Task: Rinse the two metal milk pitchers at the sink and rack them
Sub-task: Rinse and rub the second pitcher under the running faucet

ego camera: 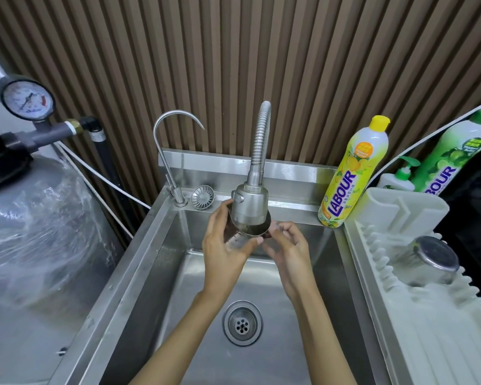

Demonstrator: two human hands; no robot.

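Pitcher 1 [431, 259] is already upside down on the white plastic rack [417, 329] at the right, shiny flat base up. Pitcher 2 [254, 230] is the one in play. The left hand [222, 245] is wrapped round its body and holds it tilted right under the spray head [250, 204], over the steel sink [175, 273]. The right hand [289, 245] sits by the rim with fingers loosely bent, can't tell if it's gripping. Looks like the rinse step, roughly halfway through the job. No visible water tbh. Next: tip it out, carry it right, flip it onto the ribbed rack. Wet smooth steel, so probably slippery.
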